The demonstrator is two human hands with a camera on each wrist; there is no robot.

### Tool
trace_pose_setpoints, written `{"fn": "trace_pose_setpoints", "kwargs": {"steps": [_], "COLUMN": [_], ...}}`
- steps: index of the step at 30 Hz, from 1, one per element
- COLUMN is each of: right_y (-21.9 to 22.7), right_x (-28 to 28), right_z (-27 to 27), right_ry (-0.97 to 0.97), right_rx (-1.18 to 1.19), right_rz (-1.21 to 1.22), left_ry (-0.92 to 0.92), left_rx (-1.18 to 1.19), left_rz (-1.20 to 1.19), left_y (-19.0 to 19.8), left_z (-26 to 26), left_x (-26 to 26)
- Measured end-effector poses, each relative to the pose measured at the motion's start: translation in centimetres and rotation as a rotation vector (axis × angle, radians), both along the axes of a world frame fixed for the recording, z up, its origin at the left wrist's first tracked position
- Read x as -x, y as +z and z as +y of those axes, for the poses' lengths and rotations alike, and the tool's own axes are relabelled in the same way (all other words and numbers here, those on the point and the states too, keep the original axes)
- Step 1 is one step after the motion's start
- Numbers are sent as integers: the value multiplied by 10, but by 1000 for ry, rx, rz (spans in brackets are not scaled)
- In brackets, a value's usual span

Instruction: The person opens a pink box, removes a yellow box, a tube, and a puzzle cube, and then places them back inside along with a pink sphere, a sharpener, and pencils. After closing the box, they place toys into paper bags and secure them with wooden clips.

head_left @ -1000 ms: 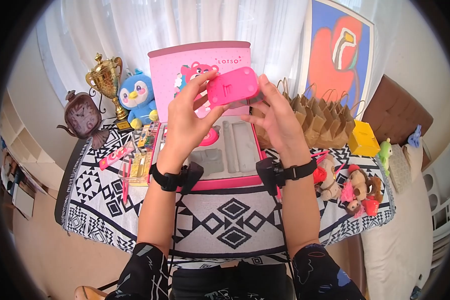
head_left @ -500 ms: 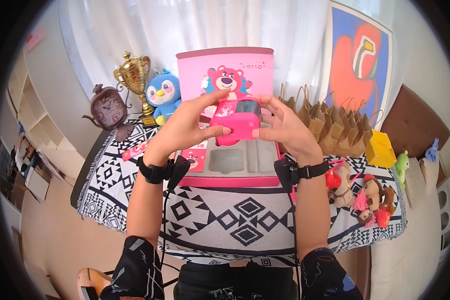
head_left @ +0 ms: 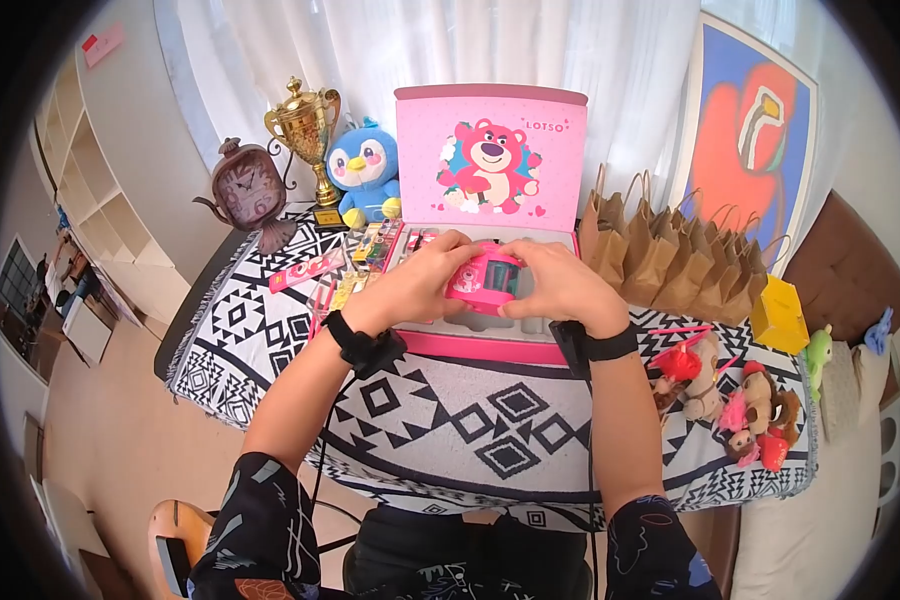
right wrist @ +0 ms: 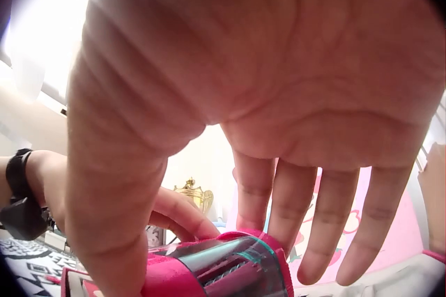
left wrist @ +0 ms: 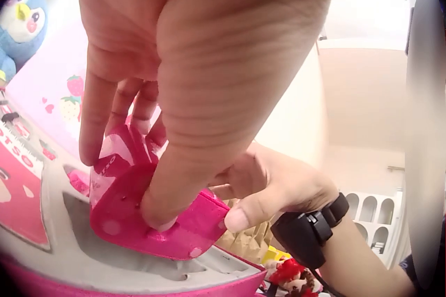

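Note:
Both hands hold a pink device with a dark clear window (head_left: 500, 277) low over the grey tray of the pink box (head_left: 490, 346). The left hand (head_left: 432, 277) grips its left end; in the left wrist view the thumb lies on the pink underside (left wrist: 125, 224) and the fingers are on the far side. The right hand (head_left: 562, 285) holds the other end between thumb and fingers, beside the clear window (right wrist: 240, 269) in the right wrist view. A recess of the tray (left wrist: 83, 241) shows below the device.
The box's raised lid (head_left: 560, 150) shows a bear. Left stand a clock (head_left: 250, 190), trophy (head_left: 308, 130) and blue plush (head_left: 363, 170), with small packets nearby. Right are paper bags (head_left: 670, 250), a yellow box (head_left: 780, 315) and small plush toys (head_left: 705, 380).
The device has turned over from its underside showing to its window facing up, and both hands have lowered it towards the tray. The head view has shifted.

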State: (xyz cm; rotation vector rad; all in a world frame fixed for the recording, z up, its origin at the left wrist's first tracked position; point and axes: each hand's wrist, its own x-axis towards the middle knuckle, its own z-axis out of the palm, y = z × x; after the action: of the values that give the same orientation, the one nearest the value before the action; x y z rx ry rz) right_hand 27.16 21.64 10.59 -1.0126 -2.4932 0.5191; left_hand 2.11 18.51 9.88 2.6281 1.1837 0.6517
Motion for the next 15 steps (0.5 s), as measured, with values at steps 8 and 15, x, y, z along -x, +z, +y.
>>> {"fn": "trace_pose_setpoints", "kwargs": {"steps": [8, 15], "right_y": [-13, -33], "right_x": [2, 5], "right_z": [3, 16], "right_ry": [-16, 56], "right_rx": [-27, -109], "right_rz": [-60, -102], "left_ry": [-14, -52], "left_rx": [63, 142], "left_rz": [29, 36], "left_y": [-13, -21], "left_z": [5, 6], "left_x": [1, 8]}}
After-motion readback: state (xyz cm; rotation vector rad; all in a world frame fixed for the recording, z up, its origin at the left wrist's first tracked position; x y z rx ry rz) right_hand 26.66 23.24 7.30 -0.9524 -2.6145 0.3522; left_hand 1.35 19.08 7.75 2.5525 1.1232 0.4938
